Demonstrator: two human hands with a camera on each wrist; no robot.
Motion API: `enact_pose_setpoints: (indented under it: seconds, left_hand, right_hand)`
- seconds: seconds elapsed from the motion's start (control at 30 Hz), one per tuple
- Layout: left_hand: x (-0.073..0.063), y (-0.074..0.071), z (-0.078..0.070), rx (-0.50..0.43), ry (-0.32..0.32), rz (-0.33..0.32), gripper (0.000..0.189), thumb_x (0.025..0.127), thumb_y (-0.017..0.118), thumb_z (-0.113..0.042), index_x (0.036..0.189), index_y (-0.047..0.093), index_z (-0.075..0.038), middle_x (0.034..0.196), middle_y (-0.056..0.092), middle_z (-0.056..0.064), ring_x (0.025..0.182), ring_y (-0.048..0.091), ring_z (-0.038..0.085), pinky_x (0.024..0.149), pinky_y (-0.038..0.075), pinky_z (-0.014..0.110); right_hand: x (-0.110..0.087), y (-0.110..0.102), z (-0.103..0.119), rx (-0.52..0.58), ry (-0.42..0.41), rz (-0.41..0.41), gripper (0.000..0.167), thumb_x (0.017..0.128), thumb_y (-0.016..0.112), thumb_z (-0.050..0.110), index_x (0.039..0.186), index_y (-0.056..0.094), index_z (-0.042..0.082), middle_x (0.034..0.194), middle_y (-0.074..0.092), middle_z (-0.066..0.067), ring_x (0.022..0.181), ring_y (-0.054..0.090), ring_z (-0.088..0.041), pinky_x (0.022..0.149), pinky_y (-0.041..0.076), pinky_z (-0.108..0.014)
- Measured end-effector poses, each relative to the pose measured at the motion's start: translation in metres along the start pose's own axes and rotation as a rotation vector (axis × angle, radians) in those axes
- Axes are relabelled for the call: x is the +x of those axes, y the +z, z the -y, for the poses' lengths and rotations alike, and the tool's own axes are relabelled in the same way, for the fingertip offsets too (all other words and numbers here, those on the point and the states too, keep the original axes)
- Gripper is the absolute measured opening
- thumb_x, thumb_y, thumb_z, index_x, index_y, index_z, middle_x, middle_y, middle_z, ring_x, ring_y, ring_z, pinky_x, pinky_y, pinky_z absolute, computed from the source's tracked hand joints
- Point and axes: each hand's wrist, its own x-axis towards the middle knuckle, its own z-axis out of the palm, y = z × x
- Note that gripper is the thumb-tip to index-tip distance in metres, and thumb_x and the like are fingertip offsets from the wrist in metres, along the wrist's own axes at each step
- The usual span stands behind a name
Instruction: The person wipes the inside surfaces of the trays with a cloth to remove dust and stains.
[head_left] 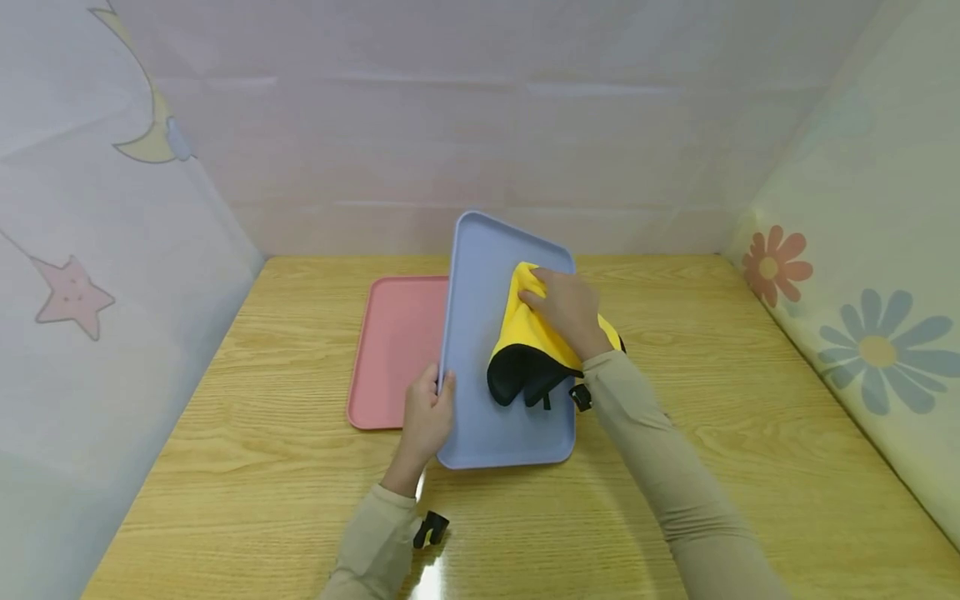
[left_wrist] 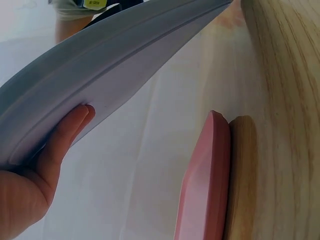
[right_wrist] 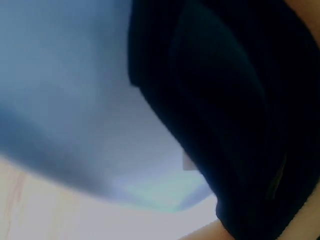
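Observation:
A blue tray (head_left: 480, 333) is held up at a tilt above the table, its inner face toward me. My left hand (head_left: 428, 414) grips its left edge; in the left wrist view the fingers (left_wrist: 65, 132) lie against the tray's underside. My right hand (head_left: 566, 308) holds a yellow cloth with a dark underside (head_left: 517, 321) against the inner face of the tray. The dark side of the cloth (right_wrist: 215, 100) fills much of the right wrist view and hides that hand's fingers. A pink tray (head_left: 393, 358) lies flat on the table, partly behind the blue one.
The wooden table (head_left: 247, 433) reaches to a pale backdrop (head_left: 487, 142) at the back. Printed side walls stand left and right, with a star (head_left: 75, 296) on one and flowers (head_left: 877, 352) on the other. Black straps hang at both wrists.

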Motion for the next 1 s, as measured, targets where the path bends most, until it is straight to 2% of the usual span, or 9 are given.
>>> enact_pose_setpoints:
  seconds: [0.17, 0.33, 0.43, 0.5, 0.6, 0.67, 0.73, 0.87, 1.0]
  left_hand:
    - [-0.002, 0.002, -0.001, 0.0, 0.012, 0.001, 0.018, 0.088, 0.047, 0.005, 0.07, 0.044, 0.003, 0.056, 0.034, 0.0, 0.047, 0.036, 0.01, 0.041, 0.032, 0.022]
    - [-0.003, 0.005, 0.0, 0.0, 0.001, 0.008, 0.021, 0.088, 0.047, 0.003, 0.068, 0.042, 0.0, 0.055, 0.032, -0.001, 0.047, 0.037, 0.011, 0.04, 0.033, 0.023]
    - [-0.003, 0.007, -0.001, -0.002, -0.01, 0.013, 0.023, 0.088, 0.048, 0.003, 0.066, 0.04, -0.002, 0.055, 0.031, -0.002, 0.047, 0.036, 0.01, 0.04, 0.031, 0.022]
    - [-0.004, 0.007, -0.012, -0.002, -0.029, 0.021, 0.025, 0.087, 0.047, 0.005, 0.064, 0.039, -0.002, 0.054, 0.028, -0.003, 0.047, 0.034, 0.009, 0.041, 0.029, 0.021]
    - [-0.004, 0.008, -0.013, -0.01, -0.042, 0.032, 0.027, 0.087, 0.047, 0.006, 0.063, 0.038, -0.002, 0.054, 0.025, -0.003, 0.047, 0.03, 0.007, 0.042, 0.025, 0.02]
    - [-0.004, 0.009, -0.012, -0.019, -0.04, 0.04, 0.023, 0.086, 0.047, 0.006, 0.065, 0.042, 0.0, 0.053, 0.028, -0.003, 0.047, 0.031, 0.007, 0.042, 0.027, 0.02]
    - [-0.004, 0.012, 0.0, -0.037, -0.017, 0.045, 0.018, 0.086, 0.048, 0.003, 0.069, 0.046, 0.001, 0.054, 0.031, -0.003, 0.049, 0.035, 0.008, 0.043, 0.03, 0.021]
    - [-0.005, 0.014, 0.004, -0.06, 0.008, 0.05, 0.012, 0.086, 0.049, 0.001, 0.075, 0.051, 0.003, 0.057, 0.036, -0.001, 0.055, 0.04, 0.013, 0.048, 0.035, 0.024]
    - [-0.006, 0.013, 0.003, -0.062, -0.007, 0.049, 0.012, 0.087, 0.049, 0.001, 0.077, 0.053, 0.004, 0.059, 0.04, 0.0, 0.057, 0.042, 0.014, 0.049, 0.037, 0.024]
  right_hand:
    - [-0.004, -0.002, 0.014, 0.022, -0.045, -0.008, 0.051, 0.087, 0.053, 0.042, 0.129, 0.048, 0.013, 0.121, 0.054, -0.01, 0.096, 0.054, -0.032, 0.058, 0.044, -0.036]
    - [-0.01, -0.004, 0.027, 0.054, -0.101, -0.042, 0.049, 0.087, 0.055, 0.039, 0.127, 0.051, 0.011, 0.118, 0.056, -0.011, 0.094, 0.056, -0.031, 0.069, 0.046, -0.038]
    - [-0.013, -0.006, 0.033, 0.06, -0.129, -0.062, 0.048, 0.086, 0.056, 0.039, 0.126, 0.051, 0.011, 0.113, 0.058, -0.012, 0.089, 0.057, -0.029, 0.064, 0.046, -0.035]
    - [-0.014, -0.007, 0.037, 0.053, -0.139, -0.072, 0.048, 0.086, 0.056, 0.039, 0.126, 0.052, 0.012, 0.109, 0.06, -0.012, 0.082, 0.057, -0.028, 0.056, 0.044, -0.033]
    - [-0.016, -0.008, 0.043, 0.038, -0.162, -0.092, 0.047, 0.086, 0.057, 0.038, 0.125, 0.053, 0.013, 0.104, 0.062, -0.012, 0.074, 0.056, -0.025, 0.051, 0.041, -0.03]
    - [-0.018, -0.009, 0.048, 0.024, -0.173, -0.104, 0.046, 0.085, 0.058, 0.038, 0.124, 0.054, 0.013, 0.1, 0.063, -0.012, 0.07, 0.055, -0.025, 0.049, 0.04, -0.03]
    - [-0.021, -0.01, 0.052, 0.012, -0.182, -0.112, 0.045, 0.085, 0.058, 0.037, 0.124, 0.054, 0.014, 0.097, 0.064, -0.012, 0.068, 0.055, -0.024, 0.047, 0.039, -0.03]
    - [-0.024, -0.01, 0.057, 0.007, -0.184, -0.116, 0.045, 0.085, 0.058, 0.038, 0.124, 0.054, 0.015, 0.096, 0.063, -0.013, 0.066, 0.053, -0.024, 0.047, 0.039, -0.03]
    - [-0.025, -0.009, 0.056, 0.03, -0.198, -0.132, 0.045, 0.085, 0.059, 0.037, 0.124, 0.054, 0.013, 0.099, 0.063, -0.013, 0.067, 0.053, -0.024, 0.049, 0.041, -0.031]
